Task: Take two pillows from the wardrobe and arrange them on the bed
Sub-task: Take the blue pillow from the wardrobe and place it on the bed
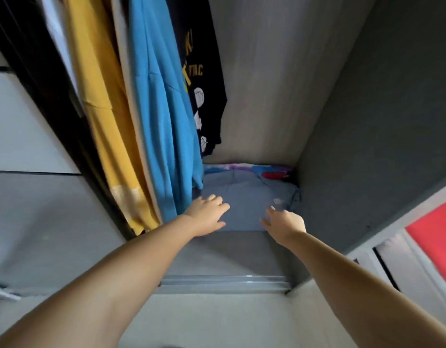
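The first step, fetching, is judged under way: the grey-blue pillow (244,197) (on the wardrobe floor (224,252), a patterned one (257,169) behind) is reached for by the left hand (208,214) and right hand (284,223), fingers spread and empty, so a two-sided grip is needed next.

Second pillow (247,169) mostly hidden

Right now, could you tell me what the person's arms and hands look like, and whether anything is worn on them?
Both forearms are bare as far as the picture shows: no sleeves reach into view. The left hand and the right hand carry no gloves, and no watch, bracelet or ring can be seen. The fingers are slightly blurred, so small details such as nails cannot be told.
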Action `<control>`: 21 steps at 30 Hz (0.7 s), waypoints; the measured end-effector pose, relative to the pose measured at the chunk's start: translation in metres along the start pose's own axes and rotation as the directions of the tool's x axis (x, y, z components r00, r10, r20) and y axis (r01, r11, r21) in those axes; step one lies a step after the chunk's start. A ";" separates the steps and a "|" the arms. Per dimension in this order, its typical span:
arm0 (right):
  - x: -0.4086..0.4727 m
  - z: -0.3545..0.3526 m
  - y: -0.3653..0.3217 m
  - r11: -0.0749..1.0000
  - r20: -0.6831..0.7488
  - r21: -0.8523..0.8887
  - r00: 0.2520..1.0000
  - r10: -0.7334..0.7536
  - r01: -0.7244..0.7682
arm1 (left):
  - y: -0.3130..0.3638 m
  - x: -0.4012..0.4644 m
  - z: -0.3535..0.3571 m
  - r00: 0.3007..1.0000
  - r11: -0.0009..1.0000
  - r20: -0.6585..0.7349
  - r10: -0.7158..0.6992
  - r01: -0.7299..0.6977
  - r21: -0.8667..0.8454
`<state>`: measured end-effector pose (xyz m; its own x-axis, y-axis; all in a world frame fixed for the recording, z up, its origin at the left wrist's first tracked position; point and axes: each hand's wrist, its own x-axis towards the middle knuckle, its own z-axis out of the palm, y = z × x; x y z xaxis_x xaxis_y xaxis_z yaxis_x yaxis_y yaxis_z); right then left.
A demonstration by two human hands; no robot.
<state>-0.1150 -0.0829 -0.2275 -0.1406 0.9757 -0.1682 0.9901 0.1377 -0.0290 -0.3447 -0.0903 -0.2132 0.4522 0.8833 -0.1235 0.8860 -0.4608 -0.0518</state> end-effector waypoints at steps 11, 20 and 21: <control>0.127 0.040 0.025 0.993 0.134 0.108 0.990 0.035 -0.049 | -0.034 0.148 0.053 0.985 0.993 0.171 -0.011 0.030 -0.111; 0.251 0.094 0.051 0.983 0.261 0.150 0.963 0.062 -0.104 | -0.066 0.258 0.129 0.957 0.984 0.282 -0.073 0.114 -0.135; 0.265 0.105 0.054 0.984 0.279 0.147 0.958 0.059 -0.104 | -0.070 0.267 0.142 0.957 0.981 0.278 -0.085 0.129 -0.144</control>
<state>-0.0993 0.1651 -0.3776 -0.0775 0.8956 -0.4380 0.9877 0.0092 -0.1560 -0.3004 0.1656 -0.3837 0.3291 0.8601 -0.3897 0.9423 -0.3260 0.0762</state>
